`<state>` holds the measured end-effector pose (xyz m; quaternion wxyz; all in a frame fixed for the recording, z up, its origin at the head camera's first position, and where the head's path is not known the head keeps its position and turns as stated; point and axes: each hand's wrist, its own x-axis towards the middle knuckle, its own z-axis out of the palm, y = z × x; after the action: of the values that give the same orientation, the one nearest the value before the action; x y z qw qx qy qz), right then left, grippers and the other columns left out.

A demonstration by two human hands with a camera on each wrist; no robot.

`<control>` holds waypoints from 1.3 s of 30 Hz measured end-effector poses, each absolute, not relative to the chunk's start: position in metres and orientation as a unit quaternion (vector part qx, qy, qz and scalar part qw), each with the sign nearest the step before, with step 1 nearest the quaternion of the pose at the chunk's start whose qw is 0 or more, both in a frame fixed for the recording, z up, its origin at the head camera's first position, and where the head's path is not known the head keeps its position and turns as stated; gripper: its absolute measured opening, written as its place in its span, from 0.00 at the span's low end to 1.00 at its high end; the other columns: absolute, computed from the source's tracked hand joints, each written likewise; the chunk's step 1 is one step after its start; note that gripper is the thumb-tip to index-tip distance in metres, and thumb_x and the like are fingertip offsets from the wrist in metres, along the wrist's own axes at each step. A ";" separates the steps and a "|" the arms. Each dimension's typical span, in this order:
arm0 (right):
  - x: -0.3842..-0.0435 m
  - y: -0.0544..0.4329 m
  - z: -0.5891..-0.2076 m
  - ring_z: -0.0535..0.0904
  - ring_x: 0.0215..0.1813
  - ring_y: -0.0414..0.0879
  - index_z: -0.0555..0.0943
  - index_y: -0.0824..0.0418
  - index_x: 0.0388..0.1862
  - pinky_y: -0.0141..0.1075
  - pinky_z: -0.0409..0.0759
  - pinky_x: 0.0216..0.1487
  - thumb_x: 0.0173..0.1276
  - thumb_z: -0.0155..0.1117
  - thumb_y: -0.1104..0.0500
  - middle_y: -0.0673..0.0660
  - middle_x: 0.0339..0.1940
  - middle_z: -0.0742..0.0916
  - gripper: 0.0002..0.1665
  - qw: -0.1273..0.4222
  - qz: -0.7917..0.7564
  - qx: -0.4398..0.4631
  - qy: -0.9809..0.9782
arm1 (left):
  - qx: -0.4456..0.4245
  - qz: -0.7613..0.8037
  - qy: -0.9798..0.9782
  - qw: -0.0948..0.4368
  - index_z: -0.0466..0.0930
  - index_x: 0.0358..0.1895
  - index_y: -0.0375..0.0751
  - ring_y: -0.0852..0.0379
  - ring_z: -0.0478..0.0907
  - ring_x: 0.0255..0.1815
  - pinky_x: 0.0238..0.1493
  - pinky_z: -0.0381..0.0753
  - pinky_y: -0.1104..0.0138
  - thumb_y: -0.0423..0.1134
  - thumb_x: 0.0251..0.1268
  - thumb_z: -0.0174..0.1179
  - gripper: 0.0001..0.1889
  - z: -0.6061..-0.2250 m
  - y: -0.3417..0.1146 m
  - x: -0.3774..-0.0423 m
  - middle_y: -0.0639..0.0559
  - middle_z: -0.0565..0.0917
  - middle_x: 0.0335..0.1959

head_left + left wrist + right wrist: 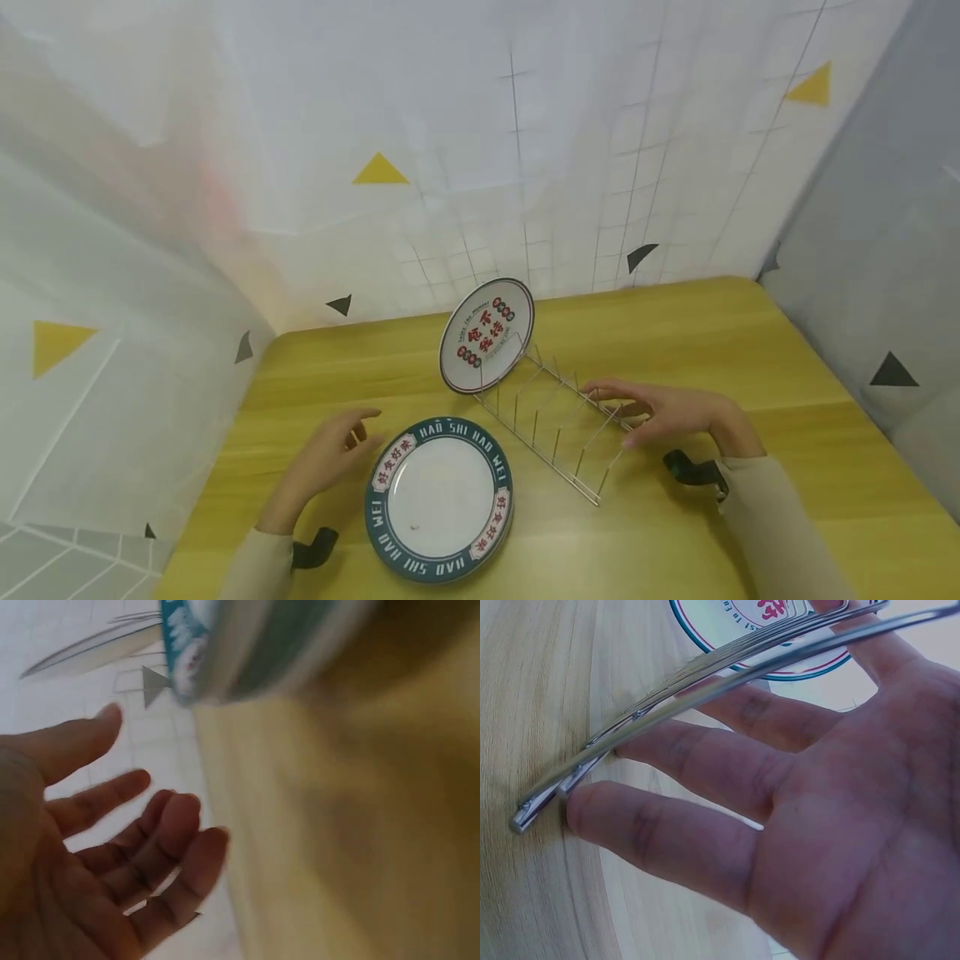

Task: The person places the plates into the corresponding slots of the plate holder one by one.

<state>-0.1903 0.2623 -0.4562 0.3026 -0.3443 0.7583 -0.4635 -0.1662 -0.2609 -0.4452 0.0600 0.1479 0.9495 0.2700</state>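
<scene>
My left hand [326, 454] hovers at the left of a stack of plates [442, 492], its fingers loosely bent and nothing in it. The top plate is white with a dark green lettered rim; in the left wrist view the stack's striped side [277, 652] is blurred, beyond the fingertips. My right hand [675, 408] is at the right side of a metal wire dish rack [536, 449]. In the right wrist view its extended fingers [697, 757] lie along the rack's wires [780, 664]. A white plate with red characters [480, 333] leans upright at the rack's far end.
The yellow wood-grain table [675, 333] runs back to a pale wall sheet [450, 100] marked with triangles. Similar sheets stand at the left and right sides. A dark wrist mount [315, 548] is on the left wrist, another [690, 469] on the right.
</scene>
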 end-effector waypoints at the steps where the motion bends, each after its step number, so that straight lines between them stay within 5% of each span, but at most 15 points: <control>1: -0.191 0.262 -0.455 0.56 0.73 0.75 0.48 0.58 0.80 0.70 0.59 0.66 0.68 0.64 0.64 0.68 0.78 0.57 0.48 0.306 -0.463 -0.345 0.757 | 0.134 0.271 0.951 0.071 0.72 0.65 0.39 0.59 0.72 0.31 0.31 0.76 0.70 0.48 0.64 0.65 0.29 -0.449 -0.265 -0.159 0.52 0.78 0.34; 8: -0.195 0.261 -0.450 0.57 0.72 0.76 0.49 0.55 0.80 0.70 0.61 0.64 0.67 0.64 0.65 0.67 0.78 0.57 0.49 0.313 -0.463 -0.348 0.753 | 0.066 0.303 0.941 0.137 0.65 0.70 0.41 0.59 0.70 0.28 0.28 0.70 0.70 0.59 0.55 0.69 0.43 -0.473 -0.270 -0.132 0.54 0.74 0.28; 13: -0.195 0.263 -0.450 0.59 0.74 0.69 0.48 0.58 0.80 0.64 0.65 0.64 0.68 0.63 0.66 0.67 0.78 0.56 0.49 0.301 -0.457 -0.359 0.756 | 0.063 0.342 0.927 0.140 0.69 0.66 0.43 0.57 0.71 0.29 0.27 0.71 0.69 0.53 0.60 0.68 0.34 -0.473 -0.259 -0.128 0.53 0.74 0.28; 21: -0.197 0.264 -0.452 0.58 0.74 0.67 0.47 0.60 0.80 0.66 0.64 0.63 0.67 0.63 0.67 0.66 0.79 0.55 0.49 0.304 -0.461 -0.362 0.751 | 0.061 0.322 0.944 0.045 0.77 0.56 0.41 0.58 0.73 0.30 0.30 0.75 0.71 0.42 0.67 0.63 0.18 -0.463 -0.256 -0.121 0.53 0.79 0.31; 27: -0.199 0.264 -0.451 0.56 0.73 0.72 0.47 0.59 0.80 0.68 0.63 0.63 0.67 0.63 0.67 0.65 0.79 0.55 0.49 0.307 -0.457 -0.360 0.753 | 0.050 0.367 0.929 -0.020 0.71 0.60 0.37 0.56 0.80 0.31 0.30 0.82 0.68 0.38 0.72 0.56 0.17 -0.453 -0.258 -0.119 0.41 0.84 0.43; 34: -0.198 0.263 -0.451 0.54 0.73 0.75 0.47 0.59 0.80 0.68 0.63 0.63 0.68 0.63 0.66 0.67 0.79 0.55 0.49 0.307 -0.457 -0.364 0.751 | 0.062 0.373 0.925 -0.024 0.66 0.68 0.45 0.54 0.83 0.35 0.29 0.82 0.72 0.34 0.63 0.65 0.30 -0.450 -0.262 -0.118 0.38 0.85 0.47; 39: -0.198 0.263 -0.452 0.56 0.75 0.67 0.47 0.58 0.80 0.68 0.62 0.63 0.68 0.63 0.66 0.66 0.79 0.56 0.49 0.303 -0.455 -0.370 0.751 | 0.064 0.394 0.917 -0.010 0.66 0.70 0.56 0.52 0.82 0.36 0.28 0.83 0.71 0.32 0.56 0.70 0.38 -0.446 -0.262 -0.117 0.39 0.84 0.48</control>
<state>-0.1979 0.2627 -0.4516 0.3029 -0.3699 0.7511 -0.4551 -0.1167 -0.2618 -0.4456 -0.0100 0.0639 0.9168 0.3940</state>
